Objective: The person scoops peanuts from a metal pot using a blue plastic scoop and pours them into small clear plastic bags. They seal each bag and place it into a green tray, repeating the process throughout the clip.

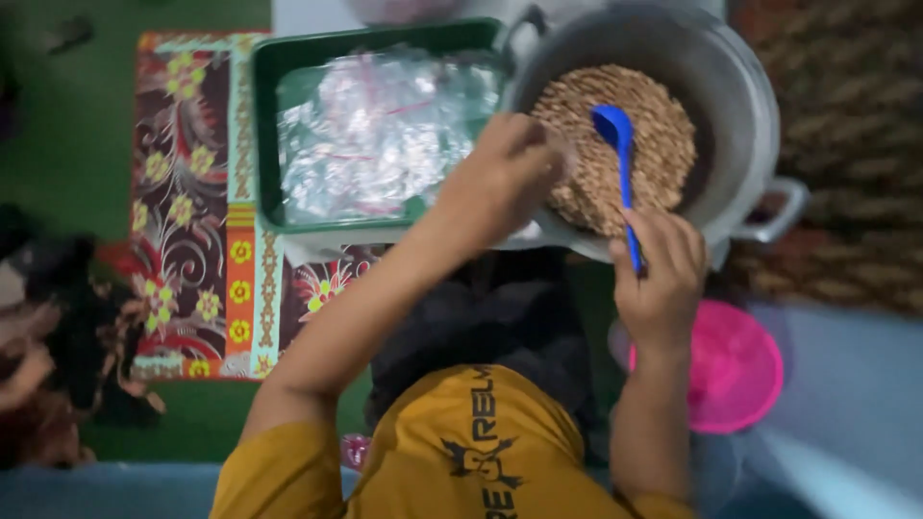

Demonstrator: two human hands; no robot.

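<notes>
My right hand point(661, 279) grips the light, stiff blue plastic spoon point(618, 159) low on its handle, at six o'clock of the large grey metal pot point(740, 86) of loose brown grains point(615, 144), while my left hand point(500, 178), at nine o'clock, pinches something I cannot make out.

The top of the big pot point(731, 86) is cut off. The spoon handle's end is hidden inside the right hand point(659, 279).

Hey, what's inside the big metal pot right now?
The metal pot holds a heap of small brown grains, with a blue spoon resting in them, its handle in the right hand. The left hand covers the pot's near-left edge.
</notes>
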